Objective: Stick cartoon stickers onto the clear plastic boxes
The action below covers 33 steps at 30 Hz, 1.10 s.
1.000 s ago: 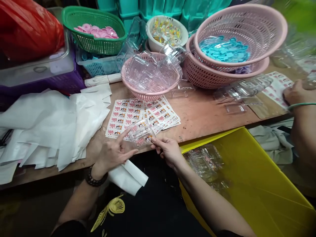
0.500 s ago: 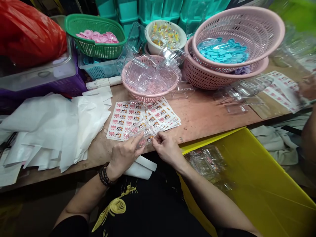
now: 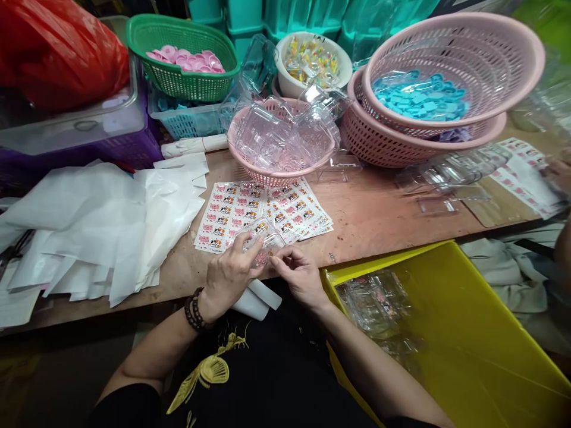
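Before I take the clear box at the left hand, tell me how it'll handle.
The clear box is probably light for its size, as its see-through walls look thin. Its moulded edges suggest it would hold its shape, though a hard squeeze might dent it. Its shiny surface could be slippery.

Up to my left I see a red plastic bag (image 3: pixel 66 56) over a purple crate (image 3: pixel 134 142), then a green basket (image 3: pixel 190 87) of pink pieces (image 3: pixel 187 59) above a light-blue basket (image 3: pixel 191 125). Ahead of me, a white bowl (image 3: pixel 292 84) holds small multicoloured bits; to its right, blue pieces (image 3: pixel 422 98) lie in the upper of two stacked pink colanders (image 3: pixel 379 144). Teal bins (image 3: pixel 245 15) stand behind.
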Each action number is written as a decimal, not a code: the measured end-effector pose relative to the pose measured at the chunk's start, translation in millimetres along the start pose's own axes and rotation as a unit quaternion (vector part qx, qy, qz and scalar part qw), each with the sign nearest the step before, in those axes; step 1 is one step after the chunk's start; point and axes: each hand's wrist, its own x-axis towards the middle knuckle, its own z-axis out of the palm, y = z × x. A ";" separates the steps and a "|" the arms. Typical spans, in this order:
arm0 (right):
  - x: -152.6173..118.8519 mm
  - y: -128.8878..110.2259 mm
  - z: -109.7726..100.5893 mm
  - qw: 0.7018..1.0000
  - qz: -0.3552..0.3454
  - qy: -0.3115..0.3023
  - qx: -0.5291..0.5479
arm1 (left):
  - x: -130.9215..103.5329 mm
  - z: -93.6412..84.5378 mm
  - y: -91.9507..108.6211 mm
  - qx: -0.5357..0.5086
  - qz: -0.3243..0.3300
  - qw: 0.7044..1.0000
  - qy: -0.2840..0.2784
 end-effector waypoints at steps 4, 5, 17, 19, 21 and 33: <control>-11.9 -3.9 -1.1 0.994 -0.052 0.020 -0.097 | 0.3 -2.0 -1.0 -0.005 -0.006 1.000 -0.009; -14.1 -6.1 -1.6 0.986 -0.075 0.037 -0.145 | 0.2 -2.5 -1.2 -0.007 -0.004 1.000 -0.012; -9.5 -7.8 1.0 0.983 -0.039 0.102 -0.149 | -0.5 -1.5 3.0 0.057 0.008 0.998 -0.023; -9.1 -5.0 3.3 0.988 -0.005 0.110 -0.111 | -1.0 -1.0 4.0 0.059 0.005 0.998 -0.025; -8.1 -4.2 5.4 0.992 0.006 0.110 -0.060 | -1.6 -0.6 3.9 0.058 0.002 0.998 -0.029; -4.4 -6.5 -4.8 0.987 0.089 0.114 0.067 | -6.7 8.7 -1.0 0.054 0.034 0.998 0.028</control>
